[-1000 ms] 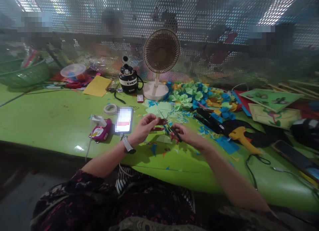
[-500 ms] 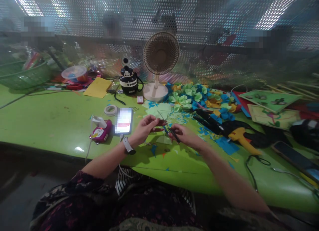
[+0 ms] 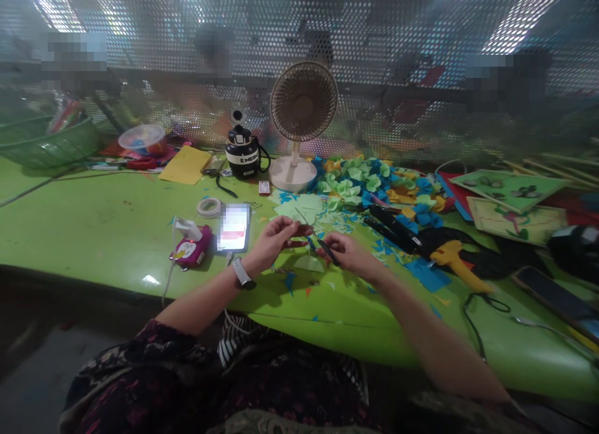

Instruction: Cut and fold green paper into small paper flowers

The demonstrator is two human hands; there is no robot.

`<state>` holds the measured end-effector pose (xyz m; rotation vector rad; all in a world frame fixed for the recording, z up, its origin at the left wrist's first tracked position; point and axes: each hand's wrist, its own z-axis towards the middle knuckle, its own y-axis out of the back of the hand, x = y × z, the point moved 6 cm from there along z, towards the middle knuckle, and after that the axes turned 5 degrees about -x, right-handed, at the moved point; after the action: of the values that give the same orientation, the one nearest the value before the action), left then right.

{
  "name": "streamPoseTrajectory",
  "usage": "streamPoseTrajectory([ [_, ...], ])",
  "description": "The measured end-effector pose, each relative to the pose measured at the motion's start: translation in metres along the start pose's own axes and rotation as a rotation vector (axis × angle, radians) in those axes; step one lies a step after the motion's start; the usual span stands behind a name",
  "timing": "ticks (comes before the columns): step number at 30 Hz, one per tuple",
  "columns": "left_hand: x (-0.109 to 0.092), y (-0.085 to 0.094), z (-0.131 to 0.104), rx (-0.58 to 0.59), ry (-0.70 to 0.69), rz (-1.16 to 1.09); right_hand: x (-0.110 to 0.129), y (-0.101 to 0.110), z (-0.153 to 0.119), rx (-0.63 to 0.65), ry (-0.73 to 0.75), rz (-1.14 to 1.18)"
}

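Observation:
My right hand [image 3: 340, 249] is closed on dark-handled scissors [image 3: 327, 250], whose thin blades point up and left toward my other hand. My left hand [image 3: 279, 236], with a watch on its wrist, has thumb and fingers pinched together near the blades; what it holds is too small to make out. Pale green paper [image 3: 309, 263] lies on the green table just below the scissors. Beyond my hands are light green sheets [image 3: 299, 206] and small scraps.
A lit phone [image 3: 234, 227] and a magenta power adapter [image 3: 191, 247] lie at left. Behind stand a fan [image 3: 294, 173] and a black bottle [image 3: 242, 158]. Folded paper pieces [image 3: 372, 181], a yellow glue gun [image 3: 452, 259] and a green basket [image 3: 47, 144] are also there.
The scissors in my right hand have shifted slightly, and the pale green paper beneath shows more clearly. My left hand stays almost still. The whole view has moved a little.

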<state>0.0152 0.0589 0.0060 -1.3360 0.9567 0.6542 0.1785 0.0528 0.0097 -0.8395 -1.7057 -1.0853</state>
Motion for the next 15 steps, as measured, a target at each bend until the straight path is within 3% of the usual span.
streamPoseTrajectory([
  [15,0.0008,0.0009,0.002,0.029,-0.009,0.056,0.0007,0.0034,-0.0005,0.003,0.01,-0.047],
])
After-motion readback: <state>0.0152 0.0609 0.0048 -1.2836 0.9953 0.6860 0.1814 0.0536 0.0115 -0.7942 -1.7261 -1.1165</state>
